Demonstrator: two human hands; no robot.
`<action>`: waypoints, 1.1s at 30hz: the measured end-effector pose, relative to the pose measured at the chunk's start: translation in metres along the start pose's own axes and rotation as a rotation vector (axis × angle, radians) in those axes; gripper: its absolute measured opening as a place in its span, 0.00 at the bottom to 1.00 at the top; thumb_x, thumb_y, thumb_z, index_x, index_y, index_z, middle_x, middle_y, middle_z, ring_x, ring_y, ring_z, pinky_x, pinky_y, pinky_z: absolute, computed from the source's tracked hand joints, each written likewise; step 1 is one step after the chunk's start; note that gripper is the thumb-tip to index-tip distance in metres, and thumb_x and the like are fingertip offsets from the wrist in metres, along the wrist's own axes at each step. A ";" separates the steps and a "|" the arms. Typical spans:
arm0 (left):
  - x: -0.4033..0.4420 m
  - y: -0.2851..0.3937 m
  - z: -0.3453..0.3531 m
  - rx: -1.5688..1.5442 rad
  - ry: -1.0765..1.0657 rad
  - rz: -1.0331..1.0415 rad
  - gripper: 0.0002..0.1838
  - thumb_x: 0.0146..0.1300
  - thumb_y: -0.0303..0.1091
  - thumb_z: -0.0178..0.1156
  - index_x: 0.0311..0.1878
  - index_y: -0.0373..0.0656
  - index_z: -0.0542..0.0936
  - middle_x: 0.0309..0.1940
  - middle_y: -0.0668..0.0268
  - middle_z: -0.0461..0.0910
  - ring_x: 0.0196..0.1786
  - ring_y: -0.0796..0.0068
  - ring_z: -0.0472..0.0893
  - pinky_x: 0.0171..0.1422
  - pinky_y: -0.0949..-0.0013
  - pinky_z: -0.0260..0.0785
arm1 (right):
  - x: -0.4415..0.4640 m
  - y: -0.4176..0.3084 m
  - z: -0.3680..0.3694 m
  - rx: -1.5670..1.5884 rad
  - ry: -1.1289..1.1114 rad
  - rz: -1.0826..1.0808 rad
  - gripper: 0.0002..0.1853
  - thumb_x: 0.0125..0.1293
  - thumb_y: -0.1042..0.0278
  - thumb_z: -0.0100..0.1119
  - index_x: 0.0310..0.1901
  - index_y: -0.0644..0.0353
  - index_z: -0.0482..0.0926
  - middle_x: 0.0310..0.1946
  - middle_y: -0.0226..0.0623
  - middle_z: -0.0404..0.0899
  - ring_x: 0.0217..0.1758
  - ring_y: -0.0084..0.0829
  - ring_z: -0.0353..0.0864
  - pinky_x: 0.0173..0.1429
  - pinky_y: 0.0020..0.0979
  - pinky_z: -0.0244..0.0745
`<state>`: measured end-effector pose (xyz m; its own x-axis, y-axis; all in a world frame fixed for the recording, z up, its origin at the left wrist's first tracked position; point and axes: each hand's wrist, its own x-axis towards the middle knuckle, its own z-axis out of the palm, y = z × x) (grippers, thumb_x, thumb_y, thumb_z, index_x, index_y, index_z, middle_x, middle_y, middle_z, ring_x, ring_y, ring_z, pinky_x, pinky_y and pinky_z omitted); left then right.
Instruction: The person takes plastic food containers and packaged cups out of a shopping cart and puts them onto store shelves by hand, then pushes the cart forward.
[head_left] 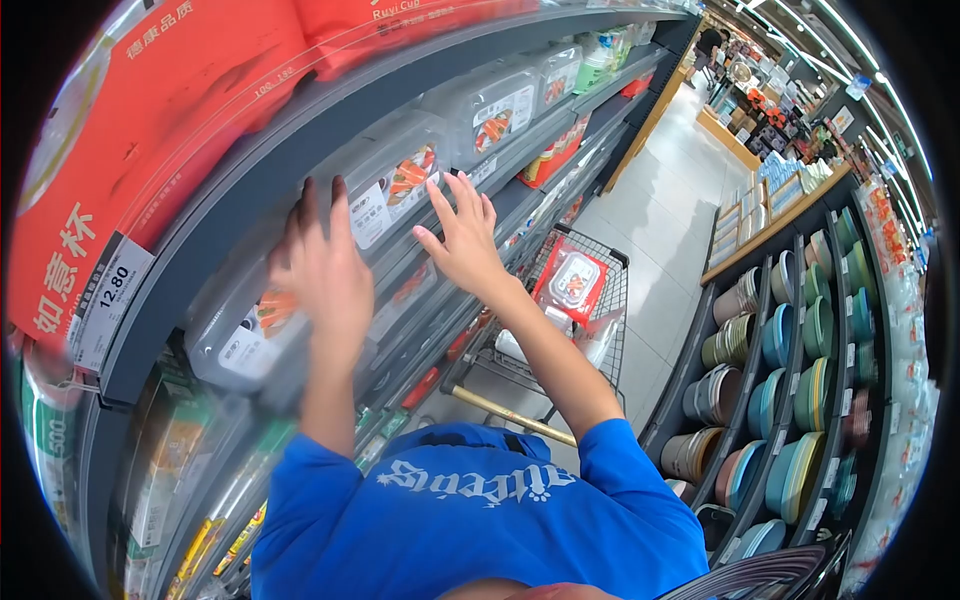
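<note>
My left hand (325,265) is blurred, its fingers stretched upward in front of a clear plastic food container pack (235,345) on the shelf. I cannot tell whether it touches the pack. To its right, my right hand (465,235) has its fingers spread and holds nothing. Those fingertips are close to another container pack (400,175) with a white label and a food picture. More clear container packs (495,115) line the same shelf farther along.
Red bags (150,130) fill the shelf above, with a price tag (112,305) below them. A wire shopping cart (620,300) beside me carries a red-and-clear container pack (575,280). Across the tiled aisle (665,190), racks hold stacked bowls (780,335). A distant person (708,45) is at the far end.
</note>
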<state>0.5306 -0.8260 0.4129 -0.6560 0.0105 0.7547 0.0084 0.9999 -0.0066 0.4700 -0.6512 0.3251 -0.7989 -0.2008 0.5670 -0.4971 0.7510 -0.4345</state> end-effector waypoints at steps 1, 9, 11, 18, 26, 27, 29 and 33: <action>0.000 0.001 0.000 0.007 0.003 -0.002 0.32 0.62 0.27 0.57 0.71 0.56 0.70 0.71 0.64 0.70 0.68 0.69 0.72 0.62 0.57 0.52 | -0.001 0.001 -0.001 -0.004 -0.009 -0.015 0.37 0.69 0.50 0.60 0.73 0.59 0.63 0.74 0.54 0.55 0.81 0.52 0.48 0.77 0.62 0.41; -0.019 0.001 -0.027 -0.500 0.126 0.051 0.27 0.57 0.23 0.64 0.63 0.46 0.76 0.70 0.55 0.68 0.68 0.55 0.69 0.67 0.53 0.55 | -0.061 -0.002 -0.016 0.313 0.261 0.231 0.33 0.66 0.61 0.64 0.70 0.63 0.65 0.72 0.53 0.59 0.78 0.51 0.54 0.78 0.48 0.49; -0.041 0.007 -0.029 -0.734 0.174 0.135 0.23 0.56 0.23 0.64 0.57 0.42 0.79 0.66 0.52 0.72 0.64 0.52 0.72 0.63 0.55 0.61 | -0.115 0.018 0.001 0.310 0.298 0.378 0.32 0.66 0.63 0.64 0.68 0.64 0.66 0.70 0.53 0.61 0.76 0.53 0.58 0.77 0.46 0.53; -0.189 0.038 0.087 -0.847 -1.116 0.451 0.35 0.55 0.37 0.70 0.67 0.43 0.72 0.68 0.52 0.69 0.66 0.51 0.72 0.69 0.49 0.61 | -0.386 0.066 0.002 -0.116 -0.496 0.751 0.46 0.57 0.40 0.70 0.70 0.60 0.65 0.68 0.55 0.62 0.73 0.56 0.60 0.72 0.56 0.59; -0.339 0.054 0.151 -0.659 -1.351 0.666 0.38 0.53 0.38 0.71 0.69 0.47 0.72 0.68 0.50 0.68 0.75 0.49 0.62 0.77 0.33 0.44 | -0.552 0.099 -0.129 -0.452 -0.597 0.903 0.30 0.44 0.46 0.78 0.46 0.55 0.85 0.39 0.38 0.85 0.49 0.43 0.83 0.55 0.43 0.75; -0.355 0.059 0.162 -0.594 -1.253 0.698 0.37 0.52 0.37 0.70 0.68 0.47 0.73 0.67 0.51 0.69 0.75 0.49 0.62 0.77 0.33 0.44 | -0.551 0.100 -0.127 -0.455 -0.609 0.970 0.28 0.44 0.46 0.78 0.45 0.55 0.85 0.38 0.40 0.86 0.47 0.43 0.84 0.53 0.43 0.76; -0.359 0.064 0.166 -0.511 -1.213 0.738 0.34 0.51 0.36 0.68 0.66 0.48 0.76 0.66 0.52 0.71 0.73 0.50 0.63 0.77 0.33 0.42 | -0.528 0.097 -0.121 -0.452 -0.638 1.105 0.26 0.45 0.46 0.78 0.41 0.55 0.86 0.37 0.42 0.87 0.44 0.43 0.86 0.49 0.44 0.77; -0.307 0.078 0.176 -0.423 -1.386 0.896 0.30 0.49 0.39 0.66 0.60 0.52 0.82 0.65 0.54 0.71 0.72 0.50 0.65 0.78 0.32 0.41 | -0.491 0.088 -0.101 -0.481 -0.928 1.227 0.24 0.49 0.40 0.73 0.40 0.50 0.88 0.37 0.43 0.88 0.43 0.43 0.87 0.51 0.43 0.79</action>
<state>0.5999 -0.7508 0.0659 -0.4493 0.7504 -0.4847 0.7485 0.6124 0.2542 0.8527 -0.4231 0.0793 -0.6229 0.4825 -0.6158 0.5692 0.8195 0.0664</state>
